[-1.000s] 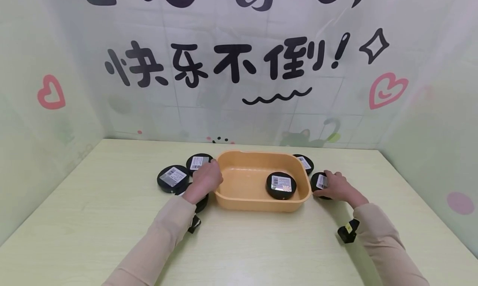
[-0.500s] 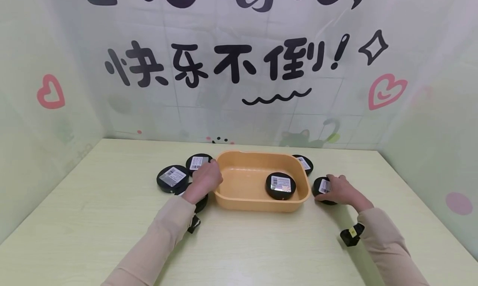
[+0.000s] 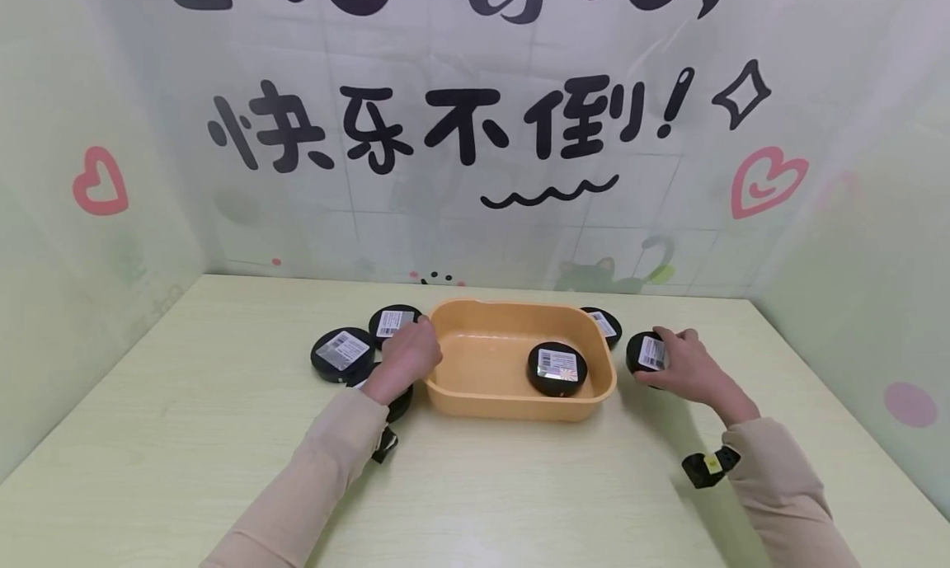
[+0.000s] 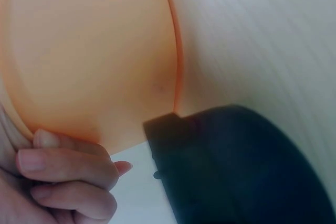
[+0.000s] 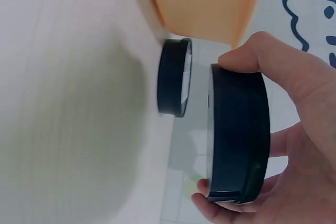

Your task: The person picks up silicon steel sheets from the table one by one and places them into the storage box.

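Observation:
In the head view, my right hand grips a round black case with a white barcode label, right of the orange basin. Seen from the right wrist, the thumb and fingers span the held case, which is tilted and raised off the table. My left hand holds the basin's left rim, its fingers curled there in the left wrist view. Another round black case lies inside the basin, label up.
Beside the left hand lie several more black cases, one partly under the forearm. Behind the basin's right end another case is partly hidden. A dark bulky shape fills the left wrist view's lower right. The printed backdrop closes off the table's back.
The right hand has moved slightly right, away from the basin, then lifted the black case off the table. My left hand and the basin have stayed in place.

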Available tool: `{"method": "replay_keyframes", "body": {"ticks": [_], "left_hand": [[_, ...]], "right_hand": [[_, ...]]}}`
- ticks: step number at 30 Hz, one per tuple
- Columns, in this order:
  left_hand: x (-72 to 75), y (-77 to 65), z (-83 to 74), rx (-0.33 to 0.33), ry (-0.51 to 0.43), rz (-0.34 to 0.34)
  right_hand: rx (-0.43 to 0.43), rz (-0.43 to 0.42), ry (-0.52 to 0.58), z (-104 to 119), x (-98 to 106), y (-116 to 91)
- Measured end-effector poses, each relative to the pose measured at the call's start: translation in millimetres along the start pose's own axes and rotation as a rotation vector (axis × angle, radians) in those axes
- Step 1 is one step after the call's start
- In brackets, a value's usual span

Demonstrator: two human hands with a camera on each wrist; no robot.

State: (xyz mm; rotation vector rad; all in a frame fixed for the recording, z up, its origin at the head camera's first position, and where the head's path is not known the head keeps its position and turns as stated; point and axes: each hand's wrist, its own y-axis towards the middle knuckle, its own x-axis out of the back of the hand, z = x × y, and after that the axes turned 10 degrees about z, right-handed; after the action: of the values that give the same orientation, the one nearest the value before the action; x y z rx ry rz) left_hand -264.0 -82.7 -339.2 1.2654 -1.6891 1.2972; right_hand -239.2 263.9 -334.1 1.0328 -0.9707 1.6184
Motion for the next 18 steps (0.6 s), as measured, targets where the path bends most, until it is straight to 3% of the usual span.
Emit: {"method": "replay_keyframes", "body": {"ticks": [8,18], "left_hand": [[0.9,0.5,-0.4,0.007,0.004,0.011],[0.2,2.2,0.4,0.008,0.004,0.01]], "right_hand": [[0.035,-0.065,0.02,11.1,9.8,-3.6],[0.093,-0.053,0.017,33.9,15.7,-7.2]]}}
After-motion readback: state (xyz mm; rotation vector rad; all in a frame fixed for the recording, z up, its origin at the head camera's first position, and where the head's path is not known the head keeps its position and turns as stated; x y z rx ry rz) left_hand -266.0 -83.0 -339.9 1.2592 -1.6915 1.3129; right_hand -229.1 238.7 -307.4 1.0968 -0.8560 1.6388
